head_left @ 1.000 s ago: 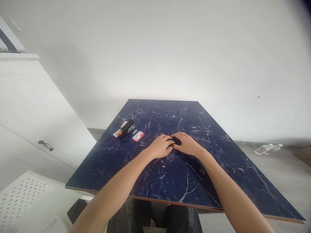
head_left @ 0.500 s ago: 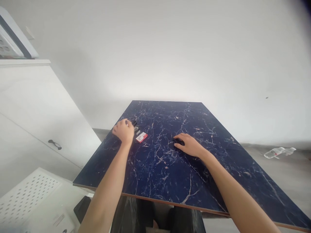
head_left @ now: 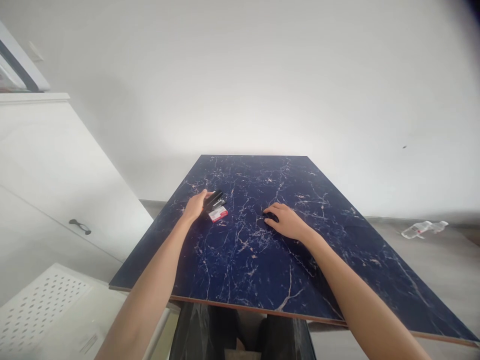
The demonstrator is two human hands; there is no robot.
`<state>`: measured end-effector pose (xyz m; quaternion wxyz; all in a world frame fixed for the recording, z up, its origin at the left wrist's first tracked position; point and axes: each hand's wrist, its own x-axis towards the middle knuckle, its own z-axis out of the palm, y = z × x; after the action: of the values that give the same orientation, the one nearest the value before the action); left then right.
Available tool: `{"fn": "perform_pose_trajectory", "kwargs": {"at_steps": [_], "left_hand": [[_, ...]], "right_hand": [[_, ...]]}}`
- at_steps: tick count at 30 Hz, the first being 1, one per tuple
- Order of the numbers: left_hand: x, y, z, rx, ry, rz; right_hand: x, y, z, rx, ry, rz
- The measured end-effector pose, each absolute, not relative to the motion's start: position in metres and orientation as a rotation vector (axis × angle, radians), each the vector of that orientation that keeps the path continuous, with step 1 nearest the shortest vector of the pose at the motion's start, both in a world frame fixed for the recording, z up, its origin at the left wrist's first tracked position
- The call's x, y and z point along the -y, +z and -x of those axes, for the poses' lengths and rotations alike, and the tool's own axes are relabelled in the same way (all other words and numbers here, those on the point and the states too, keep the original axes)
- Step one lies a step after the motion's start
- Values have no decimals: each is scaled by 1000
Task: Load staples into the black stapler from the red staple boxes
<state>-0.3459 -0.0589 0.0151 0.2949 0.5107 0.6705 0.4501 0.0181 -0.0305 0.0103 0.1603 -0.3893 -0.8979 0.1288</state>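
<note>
My left hand is closed around the near end of a black stapler, at the left side of the dark blue marbled table. The stapler is tilted, with its far end pointing up and right and a pale strip along its side. Just below it lies a small red and white box, close to the stapler. My right hand rests on the tabletop right of the middle, thumb and fingers apart and curved. A dark patch shows between them; whether it is shadow or a thing, I cannot make out.
A white cabinet with a dark handle stands to the left. Below it is a white perforated panel. Clear plastic bottles lie on the floor at the right. The table's far edge faces a pale wall.
My left hand has turned and now grips the stapler, which is more exposed and raised at its far end. The right hand stays in place; the view has shifted slightly.
</note>
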Motion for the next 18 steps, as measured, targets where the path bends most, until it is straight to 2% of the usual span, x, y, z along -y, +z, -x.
{"fn": "perform_pose_trajectory", "kwargs": {"at_steps": [4,7,12,18], "left_hand": [[74,16,298,-1527,973,-1668],[83,19,273,-1507,877,-1896],[84,20,267,-1681,903,-2067],[84,19,269,-1587,1005,-2142]], "right_hand": [[33,11,-17,2506,379,1088],[38,15,-15,2479,503,1033],[47,18,3,2449,602,977],[49,11,29,2405,552,982]]}}
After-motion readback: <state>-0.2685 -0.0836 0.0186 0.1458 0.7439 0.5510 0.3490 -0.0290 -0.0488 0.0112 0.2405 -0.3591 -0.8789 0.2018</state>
